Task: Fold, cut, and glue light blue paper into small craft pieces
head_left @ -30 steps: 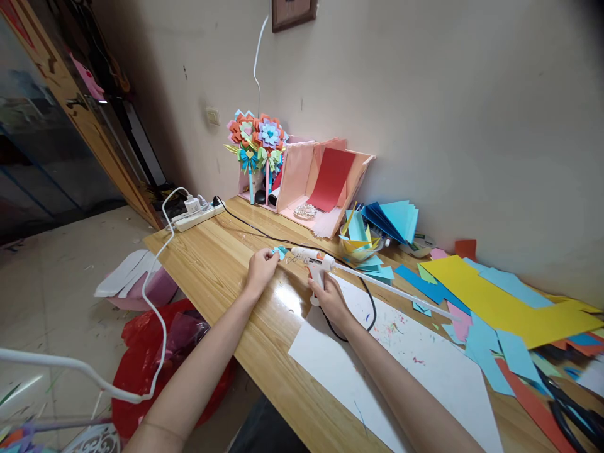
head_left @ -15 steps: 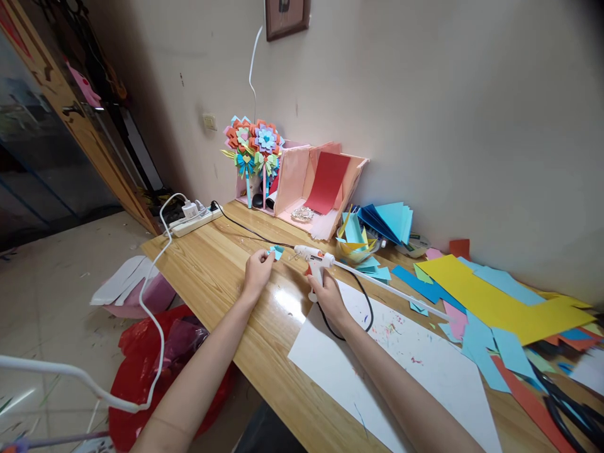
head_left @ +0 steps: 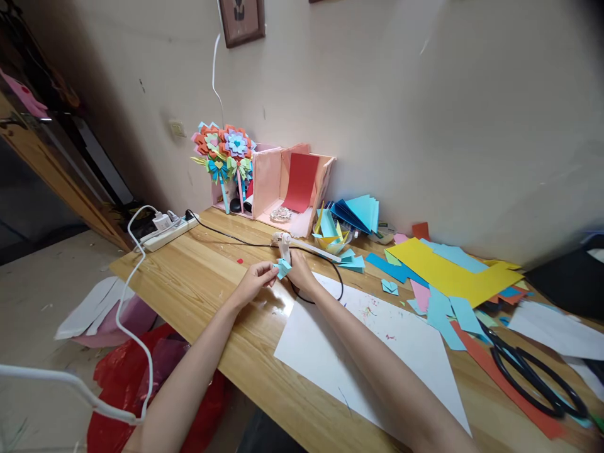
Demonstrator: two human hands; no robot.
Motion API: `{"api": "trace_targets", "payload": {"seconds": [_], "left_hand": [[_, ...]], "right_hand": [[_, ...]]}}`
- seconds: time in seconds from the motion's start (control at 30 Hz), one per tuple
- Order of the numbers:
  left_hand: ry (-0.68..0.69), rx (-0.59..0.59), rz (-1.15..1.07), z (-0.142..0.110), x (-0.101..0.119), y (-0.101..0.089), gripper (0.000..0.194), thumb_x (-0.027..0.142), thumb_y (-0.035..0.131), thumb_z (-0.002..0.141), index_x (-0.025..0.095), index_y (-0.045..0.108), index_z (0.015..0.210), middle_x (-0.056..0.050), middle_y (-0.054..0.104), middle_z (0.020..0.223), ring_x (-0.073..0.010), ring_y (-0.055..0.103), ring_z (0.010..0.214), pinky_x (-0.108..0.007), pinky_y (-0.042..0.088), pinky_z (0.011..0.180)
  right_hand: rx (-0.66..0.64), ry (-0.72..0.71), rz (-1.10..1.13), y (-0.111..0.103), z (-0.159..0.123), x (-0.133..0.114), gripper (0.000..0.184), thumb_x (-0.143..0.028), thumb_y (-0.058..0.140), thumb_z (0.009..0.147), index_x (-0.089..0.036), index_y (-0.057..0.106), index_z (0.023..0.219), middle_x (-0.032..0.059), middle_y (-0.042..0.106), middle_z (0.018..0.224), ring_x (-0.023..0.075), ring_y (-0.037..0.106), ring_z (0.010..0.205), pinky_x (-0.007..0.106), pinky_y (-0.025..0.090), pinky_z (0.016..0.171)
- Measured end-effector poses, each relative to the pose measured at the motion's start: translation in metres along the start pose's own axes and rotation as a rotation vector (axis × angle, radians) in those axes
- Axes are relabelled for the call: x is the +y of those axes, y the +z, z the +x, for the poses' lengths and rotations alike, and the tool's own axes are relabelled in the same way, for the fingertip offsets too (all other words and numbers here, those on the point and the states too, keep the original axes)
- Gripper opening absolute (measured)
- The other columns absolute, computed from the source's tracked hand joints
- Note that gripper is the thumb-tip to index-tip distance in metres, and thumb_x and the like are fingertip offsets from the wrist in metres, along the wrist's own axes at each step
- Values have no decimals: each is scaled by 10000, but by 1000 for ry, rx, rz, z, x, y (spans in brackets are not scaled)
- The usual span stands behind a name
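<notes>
My left hand (head_left: pixel 257 278) pinches a small folded piece of light blue paper (head_left: pixel 283 269) between thumb and fingers, just above the wooden table. Close beside it, my right hand (head_left: pixel 301 270) is at the handle of a white hot glue gun (head_left: pixel 284 244) and appears closed around it; its fingertips are partly hidden. A long white glue stick (head_left: pixel 316 249) sticks out of the gun's back toward the right. The gun's black cord (head_left: pixel 340 283) loops over the table around my right wrist.
A white paper sheet (head_left: pixel 377 352) lies under my right forearm. Coloured paper scraps (head_left: pixel 453 270) and black scissors (head_left: pixel 533 371) are at the right. Paper flowers (head_left: pixel 226 145), a pink box (head_left: pixel 268 189) and a bowl of folded paper (head_left: pixel 333 236) stand behind. A power strip (head_left: pixel 170 233) sits at the left edge.
The view has swung right. My right hand has brought the glue gun left and turned it, close to my left hand. The blue paper is now lifted and faces the gun.
</notes>
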State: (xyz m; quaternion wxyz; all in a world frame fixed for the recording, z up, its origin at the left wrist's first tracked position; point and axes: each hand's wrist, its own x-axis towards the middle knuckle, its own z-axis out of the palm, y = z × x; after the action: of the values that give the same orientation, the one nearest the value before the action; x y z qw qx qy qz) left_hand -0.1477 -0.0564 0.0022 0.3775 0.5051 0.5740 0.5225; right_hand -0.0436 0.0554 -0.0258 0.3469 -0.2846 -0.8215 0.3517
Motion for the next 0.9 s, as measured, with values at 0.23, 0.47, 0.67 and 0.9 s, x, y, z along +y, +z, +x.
{"api": "trace_targets", "payload": {"seconds": [0.23,0.47,0.67,0.9], "left_hand": [[1,-106,77,-4,-1,9,335,430,496,771,153,493,581,38,444,519,-74,355,468,-205,261,466],[15,-193,187,-6,-3,13,319,415,467,790,156,496,605,31,468,542,-91,412,504,-208,287,500],[18,-183,199,-6,-3,11,328,414,470,796,149,491,605,30,469,533,-87,410,503,-204,289,495],[43,-187,187,-5,-4,12,348,393,459,818,135,479,586,42,456,530,-71,396,510,-194,290,512]], "right_hand": [[-145,190,402,-38,-46,3,345,-466,414,810,-170,589,782,23,587,676,155,528,622,279,417,609],[-257,252,590,-43,-54,-4,284,-439,578,709,-162,635,719,-12,580,612,122,520,570,252,431,595],[-250,262,568,-46,-54,-5,258,-410,604,694,-155,638,713,-4,592,617,121,529,578,252,433,595],[-222,264,549,-46,-55,-7,286,-431,624,676,-146,618,683,-2,587,597,115,525,558,243,431,573]]}}
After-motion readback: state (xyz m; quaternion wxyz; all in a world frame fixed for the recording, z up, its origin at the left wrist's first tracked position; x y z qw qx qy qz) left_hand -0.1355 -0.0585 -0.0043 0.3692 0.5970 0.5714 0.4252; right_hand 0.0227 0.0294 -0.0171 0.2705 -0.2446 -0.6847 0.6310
